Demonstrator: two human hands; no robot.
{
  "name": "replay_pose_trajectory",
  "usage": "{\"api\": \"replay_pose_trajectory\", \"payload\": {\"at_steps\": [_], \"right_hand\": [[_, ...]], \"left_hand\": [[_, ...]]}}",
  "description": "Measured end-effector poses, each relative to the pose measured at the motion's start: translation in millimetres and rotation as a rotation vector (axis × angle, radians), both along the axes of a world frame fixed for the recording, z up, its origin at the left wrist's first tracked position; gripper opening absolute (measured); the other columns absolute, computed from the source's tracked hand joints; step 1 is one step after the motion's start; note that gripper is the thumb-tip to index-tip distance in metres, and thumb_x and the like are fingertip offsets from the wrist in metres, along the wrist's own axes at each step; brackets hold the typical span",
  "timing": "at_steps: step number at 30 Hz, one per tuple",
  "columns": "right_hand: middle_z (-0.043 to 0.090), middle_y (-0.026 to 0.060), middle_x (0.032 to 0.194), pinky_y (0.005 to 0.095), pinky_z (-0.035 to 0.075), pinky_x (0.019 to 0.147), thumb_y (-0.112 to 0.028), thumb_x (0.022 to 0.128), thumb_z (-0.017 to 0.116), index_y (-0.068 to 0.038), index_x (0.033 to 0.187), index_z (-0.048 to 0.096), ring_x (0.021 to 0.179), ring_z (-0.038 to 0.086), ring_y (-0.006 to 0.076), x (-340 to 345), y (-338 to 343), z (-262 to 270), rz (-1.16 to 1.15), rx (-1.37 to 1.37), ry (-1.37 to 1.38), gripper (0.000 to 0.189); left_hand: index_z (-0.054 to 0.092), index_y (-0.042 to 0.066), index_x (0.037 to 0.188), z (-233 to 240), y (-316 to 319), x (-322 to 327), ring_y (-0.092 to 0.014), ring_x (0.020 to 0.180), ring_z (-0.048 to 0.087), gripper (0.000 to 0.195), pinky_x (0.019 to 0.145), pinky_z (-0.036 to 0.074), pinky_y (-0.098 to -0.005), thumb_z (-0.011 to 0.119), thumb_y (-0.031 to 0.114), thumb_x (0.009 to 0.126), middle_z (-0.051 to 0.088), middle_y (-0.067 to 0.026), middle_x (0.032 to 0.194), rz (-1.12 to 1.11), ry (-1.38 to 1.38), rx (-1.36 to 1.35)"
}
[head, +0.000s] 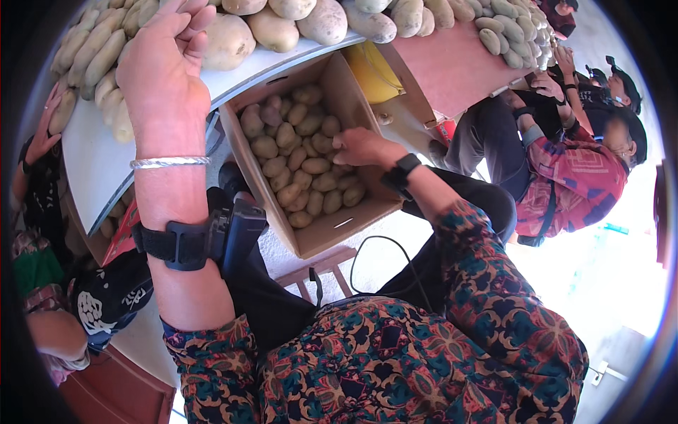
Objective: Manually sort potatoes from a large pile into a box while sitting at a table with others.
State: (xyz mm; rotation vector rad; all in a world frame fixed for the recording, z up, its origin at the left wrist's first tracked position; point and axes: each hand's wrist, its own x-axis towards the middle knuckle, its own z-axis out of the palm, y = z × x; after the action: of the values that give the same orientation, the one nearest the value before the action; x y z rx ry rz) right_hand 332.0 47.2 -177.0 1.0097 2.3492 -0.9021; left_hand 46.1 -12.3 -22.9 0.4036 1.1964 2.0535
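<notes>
A cardboard box stands on the floor between my knees with many potatoes in it. My right hand is inside the box over its right side, fingers curled down by the potatoes. Whether a potato is in those fingers cannot be made out. My left hand is raised over the white table, beside a large potato in the heap. Its fingers bend near the picture's top edge, and their far side is hidden. A silver bracelet circles the left wrist.
A yellow bucket stands behind the box. More potatoes lie on a pink tabletop. People sit at the right, one in a red patterned shirt; another person's hand shows at far left. A cable loops over my lap.
</notes>
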Motion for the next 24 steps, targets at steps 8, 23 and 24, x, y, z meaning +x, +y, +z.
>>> {"api": "replay_pose_trajectory", "payload": {"at_steps": [8,23,24], "right_hand": [[0.064,0.0233,0.106,0.0449,0.047,0.091,-0.026,0.081,0.057,-0.001,0.100,0.067,0.102,0.061,0.0371,-32.5,-27.3,-129.9,-0.024,0.045,-0.050,0.033],[0.058,0.0125,0.120,0.0406,0.050,0.084,-0.020,0.072,0.065,-0.010,0.100,0.070,0.113,0.055,0.0294,-53.5,-49.3,-171.5,0.116,0.358,-0.232,0.029],[0.060,0.0122,0.117,0.0417,0.050,0.084,-0.020,0.071,0.065,-0.010,0.099,0.069,0.110,0.057,0.0285,-54.3,-45.3,-165.6,0.259,0.222,-0.230,0.030]], "left_hand": [[0.053,-0.007,0.120,7.9,0.6,10.2,-0.017,0.096,0.061,0.034,0.074,0.047,-0.0213,0.051,-0.003,0.086,0.062,-0.0125,0.112,-0.003,0.009,-0.013],[0.062,-0.003,0.101,9.1,11.9,30.7,-0.011,0.069,0.057,0.021,0.057,0.042,-0.0173,0.052,0.001,0.082,0.063,-0.0049,0.084,0.036,0.110,0.082],[0.062,-0.003,0.101,7.1,13.9,30.3,-0.011,0.070,0.057,0.021,0.058,0.042,-0.0175,0.052,0.001,0.082,0.063,-0.0049,0.085,0.050,0.070,0.072]]}}
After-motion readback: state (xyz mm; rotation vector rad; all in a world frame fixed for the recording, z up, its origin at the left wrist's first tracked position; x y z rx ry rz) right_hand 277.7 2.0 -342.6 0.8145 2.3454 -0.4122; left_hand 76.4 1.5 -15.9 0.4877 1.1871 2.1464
